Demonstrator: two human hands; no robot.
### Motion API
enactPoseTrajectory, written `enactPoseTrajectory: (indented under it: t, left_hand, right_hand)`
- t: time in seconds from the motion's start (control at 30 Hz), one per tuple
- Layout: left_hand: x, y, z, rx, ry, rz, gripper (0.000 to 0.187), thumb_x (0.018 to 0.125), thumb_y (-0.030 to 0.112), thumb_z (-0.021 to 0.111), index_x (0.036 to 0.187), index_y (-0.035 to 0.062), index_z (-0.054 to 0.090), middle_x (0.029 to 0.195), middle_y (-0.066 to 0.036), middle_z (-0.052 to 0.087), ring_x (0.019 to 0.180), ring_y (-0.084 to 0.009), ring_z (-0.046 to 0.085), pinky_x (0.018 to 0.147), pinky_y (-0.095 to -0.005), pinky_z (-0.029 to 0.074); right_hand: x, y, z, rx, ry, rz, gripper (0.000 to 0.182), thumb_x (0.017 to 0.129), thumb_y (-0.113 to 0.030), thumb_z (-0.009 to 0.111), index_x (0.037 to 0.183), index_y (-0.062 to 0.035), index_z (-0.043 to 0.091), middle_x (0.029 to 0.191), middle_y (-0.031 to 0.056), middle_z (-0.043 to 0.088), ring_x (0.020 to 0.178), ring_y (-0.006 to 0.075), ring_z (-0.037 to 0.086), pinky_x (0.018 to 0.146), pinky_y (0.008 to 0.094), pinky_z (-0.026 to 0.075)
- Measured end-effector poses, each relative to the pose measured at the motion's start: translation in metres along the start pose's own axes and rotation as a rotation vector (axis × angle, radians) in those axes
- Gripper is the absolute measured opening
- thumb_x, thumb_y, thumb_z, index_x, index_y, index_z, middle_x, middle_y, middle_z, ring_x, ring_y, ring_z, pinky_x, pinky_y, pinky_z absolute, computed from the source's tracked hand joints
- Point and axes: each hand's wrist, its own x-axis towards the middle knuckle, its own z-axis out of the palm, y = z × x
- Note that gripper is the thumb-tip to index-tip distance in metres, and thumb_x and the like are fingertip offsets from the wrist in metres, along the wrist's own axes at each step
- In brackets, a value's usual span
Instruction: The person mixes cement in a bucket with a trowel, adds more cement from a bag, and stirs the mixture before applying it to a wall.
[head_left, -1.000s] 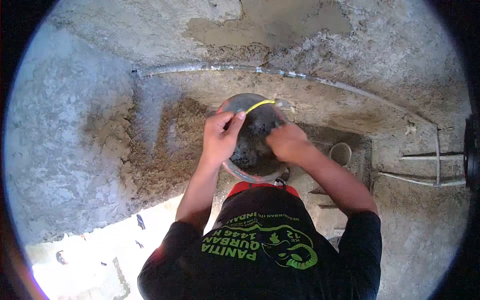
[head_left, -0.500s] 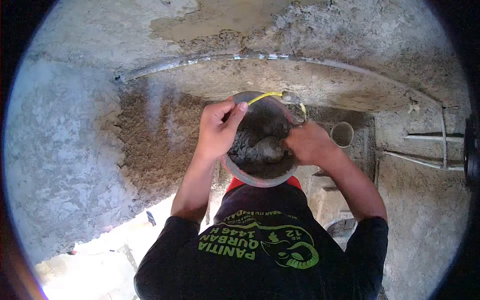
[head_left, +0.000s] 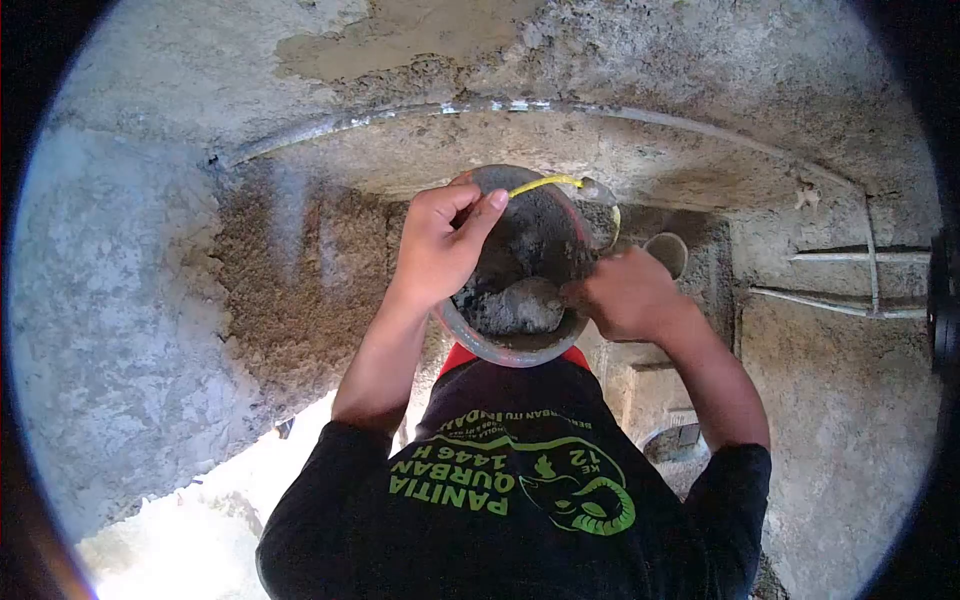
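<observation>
A round bucket point(head_left: 508, 356) of wet grey mortar point(head_left: 505, 240) is in front of my torso. My left hand point(head_left: 443, 240) is closed on its yellow handle point(head_left: 545, 183), thumb and fingers pinching it at the left side. The handle arches over the far part of the rim, with a grey sleeve on its right end. My right hand point(head_left: 630, 293) is shut round the grip of a trowel at the right of the bucket. The trowel's blade point(head_left: 525, 305), coated with mortar, lies in the near half of the bucket; the grip is mostly hidden by my fingers.
A small round container point(head_left: 666, 256) stands right of the bucket. A long pale pipe point(head_left: 620, 113) runs along the rough wall beyond it, with thinner pipes point(head_left: 850, 257) at right. Rough grey plaster point(head_left: 130, 300) covers the left side. Bright light enters at lower left.
My right hand has drawn a little nearer my body and to the right, and the trowel blade sits lower in the bucket. My left hand keeps its hold; the view has shifted slightly.
</observation>
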Motion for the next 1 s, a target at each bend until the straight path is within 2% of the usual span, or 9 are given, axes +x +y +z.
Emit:
enactPoseTrajectory:
  t: [0.17, 0.23, 0.27, 0.37, 0.43, 0.53, 0.7, 0.83, 1.0]
  left_hand:
    - [-0.005, -0.001, -0.007, 0.063, -0.059, 0.101, 0.041, 0.100, 0.015, 0.067, 0.067, 0.0011, 0.046, 0.063, 0.007, 0.035, 0.063, -0.0053, 0.032, 0.055, -0.0277, 0.029]
    - [-0.008, 0.000, -0.011, 0.021, -0.048, 0.078, 0.043, 0.099, 0.016, 0.067, 0.065, 0.0002, 0.044, 0.060, 0.002, 0.033, 0.061, -0.0086, 0.030, 0.057, -0.0301, 0.031]
    - [-0.011, -0.001, -0.014, -0.015, -0.039, 0.040, 0.045, 0.098, 0.016, 0.067, 0.064, -0.0007, 0.042, 0.057, -0.003, 0.030, 0.058, -0.0119, 0.029, 0.058, -0.0324, 0.033]
    - [-0.016, -0.006, -0.022, -0.068, -0.012, -0.092, 0.046, 0.099, 0.017, 0.067, 0.065, -0.0012, 0.042, 0.057, -0.001, 0.031, 0.058, -0.0104, 0.030, 0.057, -0.0318, 0.033]
    - [-0.014, -0.011, -0.023, -0.094, -0.002, -0.032, 0.045, 0.099, 0.019, 0.067, 0.066, -0.0015, 0.044, 0.057, 0.001, 0.033, 0.058, -0.0092, 0.031, 0.054, -0.0315, 0.031]
    - [-0.014, -0.013, -0.024, -0.201, 0.080, -0.069, 0.046, 0.100, 0.019, 0.066, 0.065, -0.0008, 0.044, 0.058, 0.002, 0.033, 0.058, -0.0084, 0.032, 0.053, -0.0310, 0.029]
    - [-0.010, -0.018, -0.035, -0.138, 0.115, 0.059, 0.046, 0.099, 0.018, 0.067, 0.064, 0.0005, 0.043, 0.059, 0.004, 0.032, 0.058, -0.0067, 0.031, 0.052, -0.0305, 0.027]
    - [-0.007, -0.021, -0.048, -0.210, 0.115, -0.021, 0.048, 0.099, 0.018, 0.067, 0.063, 0.0022, 0.041, 0.060, 0.005, 0.031, 0.059, -0.0054, 0.030, 0.052, -0.0299, 0.025]
    - [-0.014, -0.020, -0.056, -0.110, 0.067, 0.008, 0.048, 0.099, 0.020, 0.068, 0.063, 0.0023, 0.041, 0.059, 0.005, 0.031, 0.059, -0.0054, 0.030, 0.051, -0.0301, 0.025]
  right_hand:
    - [-0.015, 0.000, -0.008, 0.062, 0.000, 0.101, 0.036, 0.076, -0.021, 0.070, 0.112, -0.0230, 0.075, 0.081, 0.0101, 0.071, 0.083, 0.0329, 0.071, 0.069, 0.0464, 0.055]
    - [-0.025, 0.012, 0.002, 0.123, 0.177, 0.115, 0.041, 0.080, -0.026, 0.071, 0.121, -0.0246, 0.072, 0.085, 0.0103, 0.071, 0.083, 0.0331, 0.070, 0.069, 0.0466, 0.055]
    - [-0.028, 0.011, 0.009, 0.105, 0.184, 0.125, 0.041, 0.080, -0.026, 0.071, 0.121, -0.0246, 0.072, 0.085, 0.0103, 0.071, 0.083, 0.0331, 0.070, 0.069, 0.0466, 0.055]
    - [-0.039, 0.002, 0.014, 0.195, 0.354, 0.233, 0.043, 0.079, -0.029, 0.073, 0.121, -0.0234, 0.073, 0.087, 0.0122, 0.070, 0.084, 0.0331, 0.070, 0.068, 0.0465, 0.055]
    - [-0.047, -0.006, 0.001, 0.208, 0.383, 0.389, 0.042, 0.081, -0.031, 0.072, 0.122, -0.0253, 0.072, 0.089, 0.0115, 0.071, 0.082, 0.0337, 0.070, 0.067, 0.0472, 0.055]
    - [-0.047, -0.014, 0.012, 0.074, 0.352, 0.431, 0.040, 0.082, -0.032, 0.072, 0.122, -0.0266, 0.072, 0.091, 0.0113, 0.073, 0.080, 0.0344, 0.070, 0.069, 0.0478, 0.056]
    - [-0.044, -0.023, 0.023, 0.130, 0.458, 0.498, 0.037, 0.084, -0.035, 0.072, 0.121, -0.0264, 0.073, 0.091, 0.0125, 0.074, 0.079, 0.0355, 0.071, 0.069, 0.0485, 0.057]
    - [-0.043, -0.038, 0.038, 0.185, 0.403, 0.633, 0.037, 0.085, -0.036, 0.071, 0.121, -0.0263, 0.072, 0.090, 0.0125, 0.074, 0.078, 0.0357, 0.071, 0.070, 0.0490, 0.057]
    - [-0.040, -0.061, 0.055, 0.177, 0.427, 0.612, 0.039, 0.085, -0.035, 0.070, 0.124, -0.0265, 0.071, 0.093, 0.0129, 0.073, 0.078, 0.0366, 0.071, 0.070, 0.0495, 0.057]
